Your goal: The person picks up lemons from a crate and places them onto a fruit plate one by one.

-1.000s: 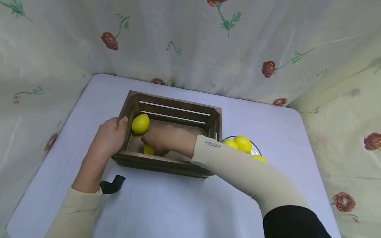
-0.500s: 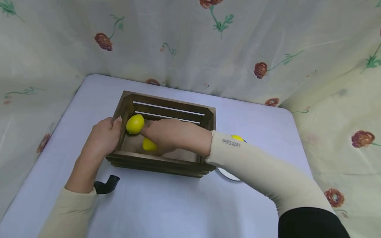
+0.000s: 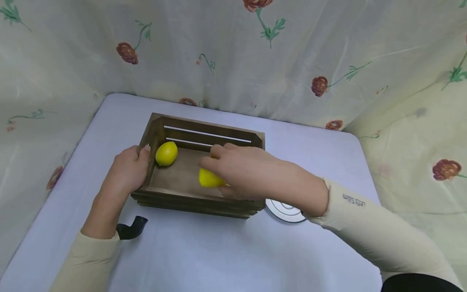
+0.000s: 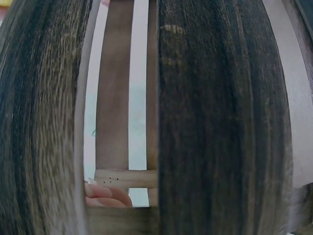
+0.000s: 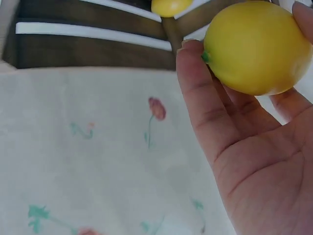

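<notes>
My right hand (image 3: 251, 170) holds a yellow lemon (image 3: 209, 179) over the right half of a brown slatted wooden crate (image 3: 182, 193). In the right wrist view, that lemon (image 5: 259, 49) is between the fingertips and thumb, its green end facing the index finger. A second lemon (image 3: 166, 154) lies inside the crate by the left end wall. My left hand (image 3: 129, 168) grips the crate's left end, thumb over the top edge. Dark slats (image 4: 210, 117) fill most of the left wrist view, where fingertips (image 4: 105, 194) show through a gap at the bottom.
A plate (image 3: 284, 211) stands against the crate's right side, largely hidden by my right hand and forearm. By my left wrist is a black curved piece (image 3: 133, 228). White cloth covers the table (image 3: 219, 251), with a flowered curtain (image 3: 219, 52) behind it.
My right hand has risen from the crate floor and moved right, bringing the lemon along. My left hand stays on the crate's end. The head view has shifted slightly.
</notes>
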Tool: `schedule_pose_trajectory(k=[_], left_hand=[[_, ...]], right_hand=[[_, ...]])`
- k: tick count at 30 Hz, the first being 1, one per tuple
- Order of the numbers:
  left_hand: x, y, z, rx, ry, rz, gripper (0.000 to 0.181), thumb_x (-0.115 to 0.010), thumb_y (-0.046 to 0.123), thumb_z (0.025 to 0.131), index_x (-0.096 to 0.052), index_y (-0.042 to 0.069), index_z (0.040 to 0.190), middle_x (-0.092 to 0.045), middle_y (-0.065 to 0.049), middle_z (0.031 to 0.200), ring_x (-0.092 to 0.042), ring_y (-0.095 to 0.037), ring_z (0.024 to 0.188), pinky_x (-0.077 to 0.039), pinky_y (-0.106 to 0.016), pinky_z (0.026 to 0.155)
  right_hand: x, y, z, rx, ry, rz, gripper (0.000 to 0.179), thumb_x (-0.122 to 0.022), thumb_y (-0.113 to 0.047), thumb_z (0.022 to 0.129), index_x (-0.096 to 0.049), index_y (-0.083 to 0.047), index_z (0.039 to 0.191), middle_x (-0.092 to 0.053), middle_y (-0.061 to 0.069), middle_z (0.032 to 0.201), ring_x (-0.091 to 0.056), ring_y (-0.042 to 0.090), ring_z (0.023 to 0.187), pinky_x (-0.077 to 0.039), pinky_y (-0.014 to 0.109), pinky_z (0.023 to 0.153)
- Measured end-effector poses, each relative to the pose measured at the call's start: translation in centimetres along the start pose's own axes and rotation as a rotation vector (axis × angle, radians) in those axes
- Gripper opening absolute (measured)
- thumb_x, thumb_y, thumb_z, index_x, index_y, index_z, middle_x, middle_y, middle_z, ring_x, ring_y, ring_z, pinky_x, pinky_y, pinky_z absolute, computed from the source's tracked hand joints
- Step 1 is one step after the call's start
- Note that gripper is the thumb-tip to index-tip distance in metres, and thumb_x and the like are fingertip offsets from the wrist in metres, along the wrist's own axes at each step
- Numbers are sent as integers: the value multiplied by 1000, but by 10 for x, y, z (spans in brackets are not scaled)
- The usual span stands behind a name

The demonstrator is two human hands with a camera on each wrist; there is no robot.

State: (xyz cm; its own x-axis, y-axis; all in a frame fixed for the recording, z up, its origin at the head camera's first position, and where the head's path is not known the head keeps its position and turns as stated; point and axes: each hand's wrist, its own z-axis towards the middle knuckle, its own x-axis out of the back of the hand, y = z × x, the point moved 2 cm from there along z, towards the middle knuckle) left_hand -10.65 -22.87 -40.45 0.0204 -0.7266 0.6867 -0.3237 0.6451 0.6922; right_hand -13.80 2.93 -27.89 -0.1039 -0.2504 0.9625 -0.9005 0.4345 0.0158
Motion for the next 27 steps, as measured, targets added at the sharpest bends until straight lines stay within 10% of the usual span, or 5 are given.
schedule_pose_trajectory(k=[10, 27], left_hand=[[-1, 1, -1, -3, -7, 12, 62, -24, 43, 114, -59, -9, 115, -53, -16, 83, -55, -34, 80, -47, -43, 66], [0, 1, -2, 8, -5, 3, 67, -25, 44, 113, -57, -13, 127, -63, -27, 105, -60, -38, 89, -53, -42, 64]], right_hand=[[-13, 19, -79, -164, 209, 286, 50, -80, -25, 89, -55, -15, 131, -57, -6, 105, -54, 12, 86, -51, 32, 72], [-115, 35, -159, -493, 373, 463, 60, -86, -20, 86, -54, -10, 136, -59, 2, 126, -59, 16, 99, -58, 42, 85]])
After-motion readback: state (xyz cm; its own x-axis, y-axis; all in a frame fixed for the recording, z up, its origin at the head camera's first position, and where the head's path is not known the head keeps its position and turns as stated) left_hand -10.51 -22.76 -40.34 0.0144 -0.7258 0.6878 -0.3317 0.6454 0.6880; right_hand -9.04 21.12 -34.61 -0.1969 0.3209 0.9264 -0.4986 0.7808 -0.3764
